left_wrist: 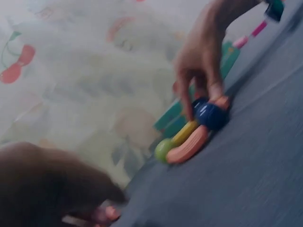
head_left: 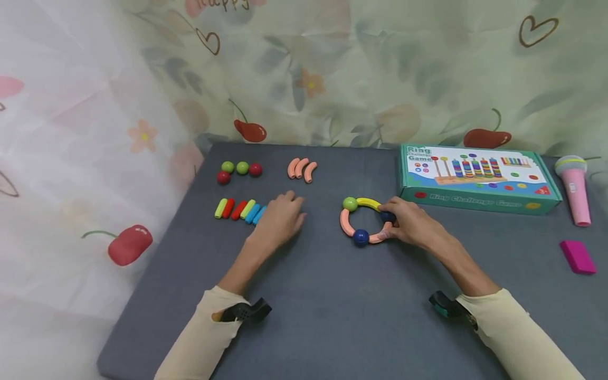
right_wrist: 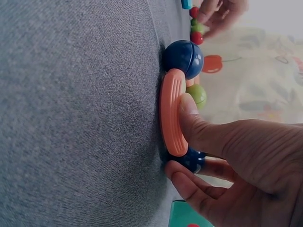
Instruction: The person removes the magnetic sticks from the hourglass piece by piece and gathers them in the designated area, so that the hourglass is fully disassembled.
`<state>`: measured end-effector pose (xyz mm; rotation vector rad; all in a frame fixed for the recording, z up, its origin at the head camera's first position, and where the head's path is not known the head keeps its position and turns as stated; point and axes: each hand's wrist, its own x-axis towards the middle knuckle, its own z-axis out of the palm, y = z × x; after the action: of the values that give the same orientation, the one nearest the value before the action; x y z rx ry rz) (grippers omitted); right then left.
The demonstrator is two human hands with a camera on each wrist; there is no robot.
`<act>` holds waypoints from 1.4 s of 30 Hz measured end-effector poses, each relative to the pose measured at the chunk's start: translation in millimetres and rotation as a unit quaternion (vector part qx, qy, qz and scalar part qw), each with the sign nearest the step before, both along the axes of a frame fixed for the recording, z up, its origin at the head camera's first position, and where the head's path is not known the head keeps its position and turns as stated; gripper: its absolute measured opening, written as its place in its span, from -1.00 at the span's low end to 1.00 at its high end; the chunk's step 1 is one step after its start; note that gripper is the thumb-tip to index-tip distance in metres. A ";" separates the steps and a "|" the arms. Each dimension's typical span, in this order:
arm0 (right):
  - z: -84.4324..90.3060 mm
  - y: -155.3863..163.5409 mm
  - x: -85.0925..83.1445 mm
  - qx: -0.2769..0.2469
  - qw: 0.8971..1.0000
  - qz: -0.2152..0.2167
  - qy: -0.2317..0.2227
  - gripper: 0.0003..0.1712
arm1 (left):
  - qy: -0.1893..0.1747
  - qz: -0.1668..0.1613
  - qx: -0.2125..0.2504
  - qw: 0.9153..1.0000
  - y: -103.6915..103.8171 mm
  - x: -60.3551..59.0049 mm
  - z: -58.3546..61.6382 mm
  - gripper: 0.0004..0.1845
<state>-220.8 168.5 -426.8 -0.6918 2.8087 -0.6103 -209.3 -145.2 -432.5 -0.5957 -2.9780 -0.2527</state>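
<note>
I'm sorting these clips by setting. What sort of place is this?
Probably a home play corner or a staged toy table. A grey mat holds coloured toy pieces, a Ring Challenge Game box and a pink toy microphone, with cherry-print curtains hung behind.

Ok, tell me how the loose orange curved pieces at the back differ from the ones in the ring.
The loose orange curved pieces lie side by side in a row of three, joined to nothing; the ring's orange pieces link to balls, forming a loop. No hand is near the loose ones; the right hand holds the ring, thumb on an orange piece. Both share colour and curve.
</note>
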 end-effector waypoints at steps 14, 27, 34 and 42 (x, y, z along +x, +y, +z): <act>25.3 -0.9 -23.8 0.090 0.991 0.090 -0.042 -0.20 | -0.022 -0.175 0.066 0.982 57.5 -1.8 -23.4 -0.59; 32.4 4.7 -25.9 0.102 0.978 0.154 -0.099 -0.45 | -0.025 -0.173 0.083 0.981 56.5 9.5 -30.8 -0.67; 34.7 2.5 -25.9 0.113 0.974 0.165 -0.107 -0.44 | -0.021 -0.170 0.088 0.981 53.5 7.2 -30.4 -0.68; 34.0 -1.6 -18.2 0.126 0.977 0.146 -0.094 -0.50 | -0.009 -0.172 0.081 0.982 55.9 1.1 -32.2 -0.66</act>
<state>-239.1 166.9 -392.8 -0.9179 2.4850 -0.2470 -208.2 -89.2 -464.7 -1.0896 -2.8159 -0.5213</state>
